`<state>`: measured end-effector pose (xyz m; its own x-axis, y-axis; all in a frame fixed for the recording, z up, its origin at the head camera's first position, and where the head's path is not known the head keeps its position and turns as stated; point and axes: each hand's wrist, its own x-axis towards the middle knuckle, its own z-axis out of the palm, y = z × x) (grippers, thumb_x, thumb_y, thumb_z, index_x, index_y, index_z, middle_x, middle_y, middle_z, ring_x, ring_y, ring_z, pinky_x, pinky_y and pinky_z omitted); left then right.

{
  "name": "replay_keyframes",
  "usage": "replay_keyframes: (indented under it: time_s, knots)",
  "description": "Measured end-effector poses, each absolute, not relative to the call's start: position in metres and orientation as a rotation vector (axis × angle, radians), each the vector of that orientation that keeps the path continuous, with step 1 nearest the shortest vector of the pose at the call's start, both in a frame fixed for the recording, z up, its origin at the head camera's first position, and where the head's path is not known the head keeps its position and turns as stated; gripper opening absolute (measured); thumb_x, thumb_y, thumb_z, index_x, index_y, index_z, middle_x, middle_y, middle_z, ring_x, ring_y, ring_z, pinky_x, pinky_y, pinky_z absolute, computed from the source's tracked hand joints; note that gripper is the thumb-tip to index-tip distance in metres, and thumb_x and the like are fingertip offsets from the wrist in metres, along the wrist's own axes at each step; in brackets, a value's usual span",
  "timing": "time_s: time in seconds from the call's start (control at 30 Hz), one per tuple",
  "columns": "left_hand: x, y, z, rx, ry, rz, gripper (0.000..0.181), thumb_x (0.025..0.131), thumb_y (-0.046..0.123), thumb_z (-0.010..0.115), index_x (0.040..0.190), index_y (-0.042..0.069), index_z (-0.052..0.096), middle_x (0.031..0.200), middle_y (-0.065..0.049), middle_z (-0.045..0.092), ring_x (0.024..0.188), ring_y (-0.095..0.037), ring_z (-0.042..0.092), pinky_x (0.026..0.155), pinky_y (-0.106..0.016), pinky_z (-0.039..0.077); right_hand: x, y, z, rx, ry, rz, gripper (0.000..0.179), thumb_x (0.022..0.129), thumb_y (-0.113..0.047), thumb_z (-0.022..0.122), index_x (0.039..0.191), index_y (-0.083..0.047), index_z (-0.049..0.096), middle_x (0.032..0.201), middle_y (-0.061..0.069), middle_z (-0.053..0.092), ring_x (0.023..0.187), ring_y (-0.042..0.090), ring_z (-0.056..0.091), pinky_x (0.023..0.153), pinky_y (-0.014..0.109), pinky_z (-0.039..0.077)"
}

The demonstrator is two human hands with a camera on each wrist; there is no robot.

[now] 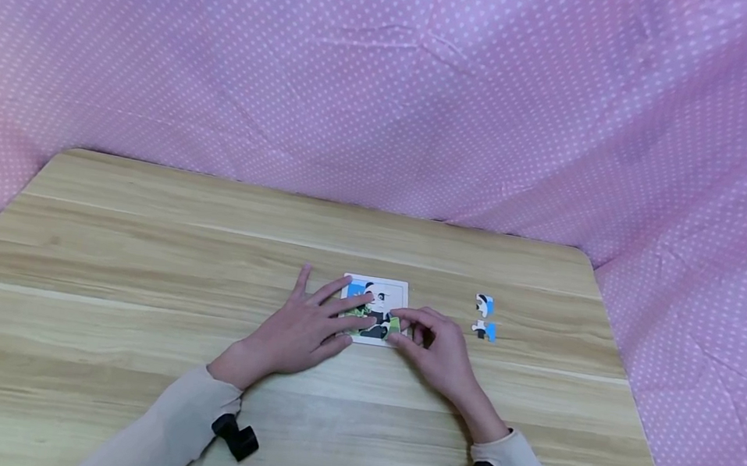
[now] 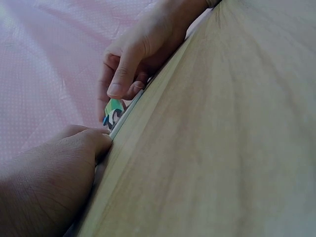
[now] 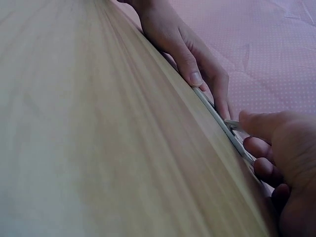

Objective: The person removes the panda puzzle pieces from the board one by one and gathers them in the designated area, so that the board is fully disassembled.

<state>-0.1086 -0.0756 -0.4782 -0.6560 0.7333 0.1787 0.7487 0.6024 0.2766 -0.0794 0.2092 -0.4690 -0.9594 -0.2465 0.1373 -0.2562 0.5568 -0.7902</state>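
A small panda jigsaw puzzle (image 1: 394,292) in a white-edged tray (image 1: 377,279) lies on the wooden table. My left hand (image 1: 307,328) rests over its left side with the fingers spread and straight, covering part of the picture. Between thumb and forefinger, my right hand (image 1: 435,355) pinches a green puzzle piece (image 1: 393,325) at the tray's lower right. In the left wrist view that green piece (image 2: 114,105) stands tilted above the tray. The right wrist view shows the tray edge-on (image 3: 217,117), with the left thumb at its near edge.
Two loose puzzle pieces, one with black, white and blue (image 1: 485,305) and another below it (image 1: 484,331), lie on the table (image 1: 188,240) right of the tray. Pink dotted cloth (image 1: 390,109) hangs behind the table and along its sides.
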Motion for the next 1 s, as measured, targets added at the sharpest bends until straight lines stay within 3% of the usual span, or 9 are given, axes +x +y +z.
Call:
replay_keyframes:
  time_s: [0.27, 0.53, 1.0]
  knots:
    - [-0.1083, -0.0775, -0.4781, -1.281, -2.777, -0.496, 0.046, 0.117, 0.043, 0.051, 0.161, 0.037, 0.061, 0.177, 0.007, 0.042, 0.168, -0.036, 0.029, 0.123, -0.088, 0.004, -0.0795, 0.2096, -0.4701, 0.491, -2.726, 1.378, 0.036, 0.092, -0.014, 0.093, 0.127, -0.013, 0.084, 0.097, -0.006, 0.074, 0.078, 0.010, 0.058, 0.066, 0.024, 0.049]
    - [-0.1097, -0.0770, -0.4794, -1.283, -2.780, -0.510, 0.046, 0.117, 0.044, 0.050, 0.161, 0.038, 0.060, 0.177, 0.008, 0.041, 0.168, -0.035, 0.028, 0.124, -0.087, 0.002, -0.0798, 0.2097, -0.4687, 0.518, -2.696, 1.319, 0.037, 0.087, -0.009, 0.095, 0.123, -0.009, 0.086, 0.108, 0.001, 0.073, 0.081, 0.013, 0.058, 0.067, 0.024, 0.051]
    - [-0.1090, -0.0772, -0.4813, -1.297, -2.778, -0.549, 0.048, 0.118, 0.045, 0.047, 0.164, 0.037, 0.056, 0.179, 0.006, 0.039, 0.169, -0.037, 0.025, 0.125, -0.085, -0.002, -0.0763, 0.2072, -0.4624, 0.455, -2.771, 1.189, 0.035, 0.089, -0.010, 0.095, 0.122, -0.006, 0.085, 0.109, 0.003, 0.071, 0.083, 0.014, 0.057, 0.069, 0.025, 0.050]
